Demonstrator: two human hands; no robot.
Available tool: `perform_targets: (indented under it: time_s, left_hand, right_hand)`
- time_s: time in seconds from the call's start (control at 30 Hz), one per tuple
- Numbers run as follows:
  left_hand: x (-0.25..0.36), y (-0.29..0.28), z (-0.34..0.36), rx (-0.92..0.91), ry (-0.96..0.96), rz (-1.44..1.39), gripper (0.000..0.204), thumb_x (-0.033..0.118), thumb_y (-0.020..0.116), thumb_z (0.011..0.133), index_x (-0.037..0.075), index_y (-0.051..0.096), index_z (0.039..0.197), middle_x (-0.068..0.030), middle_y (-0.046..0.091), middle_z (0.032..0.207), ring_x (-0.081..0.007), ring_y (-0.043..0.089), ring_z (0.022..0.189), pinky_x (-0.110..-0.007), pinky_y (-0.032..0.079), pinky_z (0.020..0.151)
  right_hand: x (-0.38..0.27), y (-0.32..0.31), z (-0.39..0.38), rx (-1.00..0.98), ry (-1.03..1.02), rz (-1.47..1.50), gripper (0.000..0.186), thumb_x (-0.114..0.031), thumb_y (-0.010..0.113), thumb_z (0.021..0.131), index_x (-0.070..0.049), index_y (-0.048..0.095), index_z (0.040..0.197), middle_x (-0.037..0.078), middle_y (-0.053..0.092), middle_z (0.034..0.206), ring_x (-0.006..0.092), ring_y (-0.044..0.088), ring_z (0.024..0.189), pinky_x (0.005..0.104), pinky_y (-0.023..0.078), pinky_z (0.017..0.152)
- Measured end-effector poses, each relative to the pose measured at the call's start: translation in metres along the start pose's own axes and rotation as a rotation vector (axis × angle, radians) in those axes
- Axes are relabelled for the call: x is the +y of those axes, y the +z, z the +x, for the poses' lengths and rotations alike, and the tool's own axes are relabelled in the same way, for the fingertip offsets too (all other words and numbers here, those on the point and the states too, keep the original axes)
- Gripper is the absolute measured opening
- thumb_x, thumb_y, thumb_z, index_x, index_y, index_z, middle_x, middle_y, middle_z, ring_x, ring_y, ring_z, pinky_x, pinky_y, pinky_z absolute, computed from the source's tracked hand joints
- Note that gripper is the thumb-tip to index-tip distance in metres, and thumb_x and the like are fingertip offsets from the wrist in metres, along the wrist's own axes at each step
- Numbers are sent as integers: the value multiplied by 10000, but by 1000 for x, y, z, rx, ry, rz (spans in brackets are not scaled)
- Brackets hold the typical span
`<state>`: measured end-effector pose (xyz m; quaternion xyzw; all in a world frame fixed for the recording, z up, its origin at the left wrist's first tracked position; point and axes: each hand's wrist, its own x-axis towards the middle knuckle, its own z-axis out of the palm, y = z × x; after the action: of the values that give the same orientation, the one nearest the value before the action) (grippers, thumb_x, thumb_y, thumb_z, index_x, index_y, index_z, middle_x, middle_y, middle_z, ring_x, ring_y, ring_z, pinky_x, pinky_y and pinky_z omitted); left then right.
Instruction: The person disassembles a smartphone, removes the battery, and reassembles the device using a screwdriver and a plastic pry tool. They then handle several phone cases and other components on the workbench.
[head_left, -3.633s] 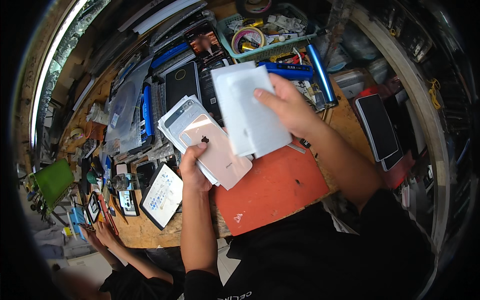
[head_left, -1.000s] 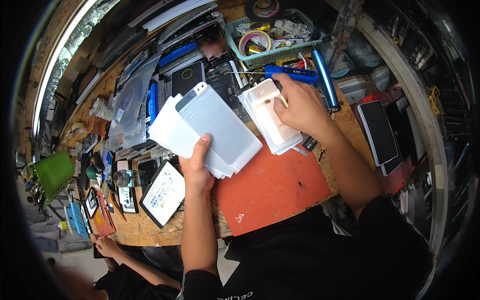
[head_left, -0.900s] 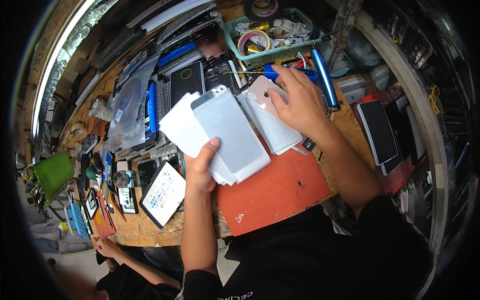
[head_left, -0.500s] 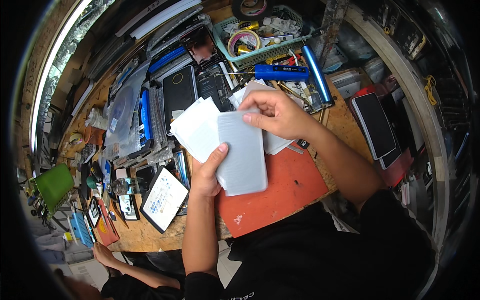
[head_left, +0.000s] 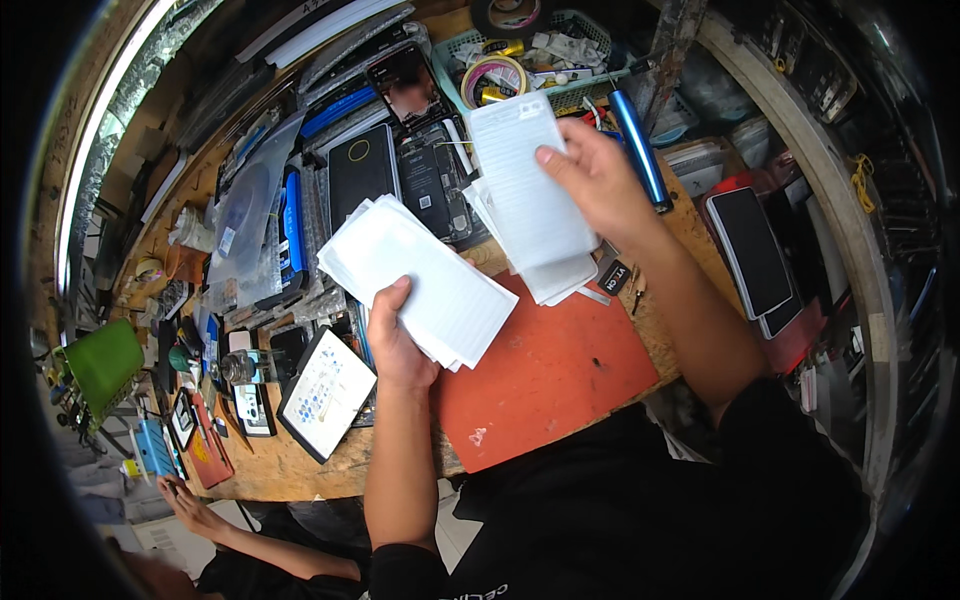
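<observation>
My left hand (head_left: 402, 345) is closed round the lower left of a stack of white phone-sized sheets (head_left: 420, 275), its thumb flat on top. The sheets are slightly fanned, tilted to the left. My right hand (head_left: 605, 180) pinches a translucent whitish phone-shaped sheet (head_left: 522, 185) by its right edge, the thumb on its face. Small camera cut-outs show near that sheet's top. Under it, more such sheets (head_left: 562, 280) stick out in a loose pile, partly hidden. Below both hands lies an orange-red mat (head_left: 560, 380) on the wooden bench.
Behind the hands are a black phone (head_left: 358, 175), an opened phone (head_left: 432, 190) and a green basket (head_left: 590, 92) with tape rolls. A blue cylindrical tool (head_left: 640, 150) stands right. A white notepad (head_left: 328, 395) lies left. Another person's hand (head_left: 195, 512) shows lower left.
My right hand has moved up and right with a whitish phone-shaped sheet, away from the stack. The stack in my left hand now shows a white sheet on top, tilted left.
</observation>
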<state>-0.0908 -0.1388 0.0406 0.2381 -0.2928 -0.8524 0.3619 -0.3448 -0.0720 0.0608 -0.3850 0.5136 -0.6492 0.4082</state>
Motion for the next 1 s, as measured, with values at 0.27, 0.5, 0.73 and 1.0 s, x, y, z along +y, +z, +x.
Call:
perform_targets:
  time_s: [0.27,0.5,0.73,1.0]
  left_hand:
    - [-6,4,-1,177,130,340,700,172,801,898,-35,451,1467,-205,604,1333,-317,641,1201,-450,563,1018]
    - [-11,6,-1,110,169,403,719,263,827,929,-22,460,1477,-188,619,1356,-303,636,1248,-455,562,1034]
    - [-11,-8,3,118,63,488,777,417,782,969,2,428,1522,-185,610,1403,-284,628,1282,-450,557,1052]
    - [-21,-3,4,104,205,309,636,182,689,979,-31,412,1510,-197,621,1356,-300,655,1227,-431,552,1071]
  right_hand:
    - [13,-12,-3,276,-375,-1139,260,-140,721,942,2,699,1159,185,748,985,417,733,847,461,581,825]
    - [19,26,-21,-143,-64,-321,198,-171,766,972,11,691,997,95,712,882,114,663,742,318,539,686]
    - [18,48,-34,256,-653,-720,246,-2,723,888,20,697,1132,149,665,944,313,707,807,373,575,696]
    - [23,63,-47,-37,-753,-614,278,22,695,862,52,722,1137,154,686,1048,274,716,907,365,577,745]
